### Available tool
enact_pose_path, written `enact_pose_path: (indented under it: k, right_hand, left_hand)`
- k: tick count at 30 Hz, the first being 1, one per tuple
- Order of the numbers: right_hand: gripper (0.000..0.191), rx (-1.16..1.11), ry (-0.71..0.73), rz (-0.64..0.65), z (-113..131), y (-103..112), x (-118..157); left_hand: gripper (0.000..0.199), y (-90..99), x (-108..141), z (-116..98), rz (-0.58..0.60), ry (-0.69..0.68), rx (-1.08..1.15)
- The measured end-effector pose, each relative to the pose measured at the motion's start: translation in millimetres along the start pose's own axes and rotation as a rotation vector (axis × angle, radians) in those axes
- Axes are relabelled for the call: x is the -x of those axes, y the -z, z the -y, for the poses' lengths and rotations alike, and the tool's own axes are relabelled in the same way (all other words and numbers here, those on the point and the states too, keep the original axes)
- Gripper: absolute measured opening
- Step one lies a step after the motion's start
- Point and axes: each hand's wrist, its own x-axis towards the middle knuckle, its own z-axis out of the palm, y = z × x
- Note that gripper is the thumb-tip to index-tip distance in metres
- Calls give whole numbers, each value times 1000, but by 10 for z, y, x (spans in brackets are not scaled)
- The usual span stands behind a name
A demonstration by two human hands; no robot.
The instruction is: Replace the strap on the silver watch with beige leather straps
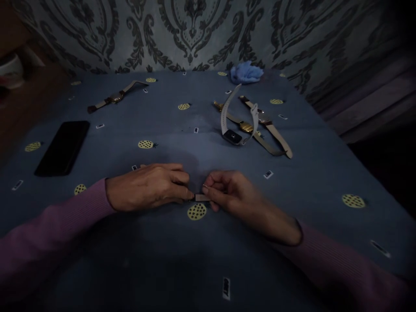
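Over the middle of the table, my left hand (151,187) is closed with its fingers pressed down on one end of a strap. The short stretch of watch strap (202,197) that shows between my hands is pale with a dark end. My right hand (232,190) pinches its other end between thumb and fingers. A tiny shiny bit (205,186) shows at my right thumb tip, too small to name. Whatever lies under my left palm is hidden, though a small pale piece (143,166) sticks out behind it.
A white-strapped smartwatch (232,136), a gold watch (246,127) and a brown-strapped watch (264,117) lie together beyond my right hand. Another watch (116,97) is at the back left, a black phone (63,148) at the left. A crumpled blue cloth (246,73) rests by the wall.
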Motion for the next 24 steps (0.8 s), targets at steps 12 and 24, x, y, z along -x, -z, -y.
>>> enact_pose_path:
  k: [12,24]
  right_hand:
    - [16,102,74,-13,-36,3,12]
    - [22,374,243,-153,-111,125,61]
  left_hand:
    - [22,82,-68,-51,112,4,-74]
    - [27,115,-112,-125,182,34,-102]
